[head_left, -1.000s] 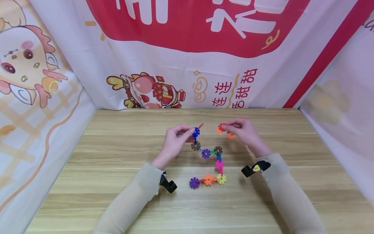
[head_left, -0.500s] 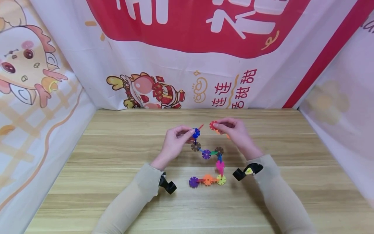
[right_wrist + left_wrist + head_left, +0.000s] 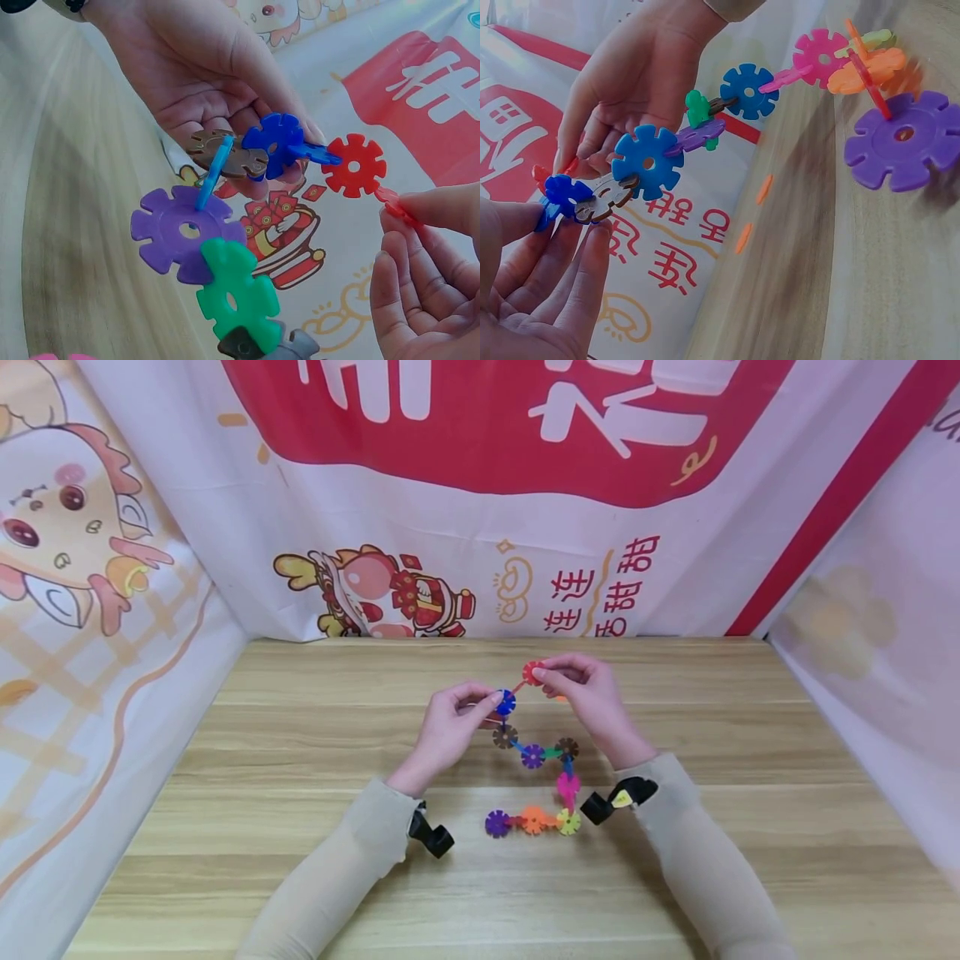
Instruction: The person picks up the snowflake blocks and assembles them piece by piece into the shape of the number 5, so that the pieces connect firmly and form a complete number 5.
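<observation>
A chain of notched snowflake discs hangs above the wooden table. My left hand (image 3: 448,727) pinches its blue disc (image 3: 506,702); a brown disc (image 3: 225,154) joins below. Farther along come a purple disc (image 3: 184,231), a green disc (image 3: 238,291) and a pink disc (image 3: 567,787), then a yellow disc (image 3: 567,822) and an orange disc (image 3: 534,820). Another purple disc (image 3: 497,823) ends the chain. Between thumb and fingers, my right hand (image 3: 588,693) holds a loose red disc (image 3: 532,673) edge-on against the red end disc (image 3: 354,166). Whether their slots interlock I cannot tell.
Two orange discs lie on the table beyond the chain, one nearer disc (image 3: 742,238) and one farther disc (image 3: 763,189); my right hand partly hides them in the head view. Printed cloth (image 3: 480,527) walls the back and both sides of the wooden table (image 3: 315,727).
My right hand has moved left with its red disc, from over the orange discs to the chain's red end. The left hand has stayed nearly still, and the chain sways slightly.
</observation>
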A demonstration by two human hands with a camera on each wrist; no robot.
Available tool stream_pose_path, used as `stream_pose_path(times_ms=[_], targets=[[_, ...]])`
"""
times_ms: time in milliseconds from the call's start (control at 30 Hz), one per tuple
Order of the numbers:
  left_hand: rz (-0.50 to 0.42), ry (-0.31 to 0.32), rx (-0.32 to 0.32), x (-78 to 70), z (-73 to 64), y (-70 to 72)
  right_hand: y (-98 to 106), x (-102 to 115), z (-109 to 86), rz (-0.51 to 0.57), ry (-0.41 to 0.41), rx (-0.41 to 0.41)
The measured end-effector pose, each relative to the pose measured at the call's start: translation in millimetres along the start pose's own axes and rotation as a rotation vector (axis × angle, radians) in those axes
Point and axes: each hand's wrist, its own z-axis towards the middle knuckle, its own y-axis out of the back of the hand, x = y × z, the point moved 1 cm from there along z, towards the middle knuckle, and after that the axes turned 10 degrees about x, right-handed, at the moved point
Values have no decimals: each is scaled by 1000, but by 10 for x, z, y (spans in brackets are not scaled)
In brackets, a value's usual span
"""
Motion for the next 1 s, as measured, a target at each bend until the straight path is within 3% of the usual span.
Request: stream_pose_path(times_ms=[600,1000], targets=[[27,37,-2,21,-2,-2,-32,-3,-9,-52,10,-2],[14,31,-52,17,6,-44,-58,-28,-10,-88,19,3]])
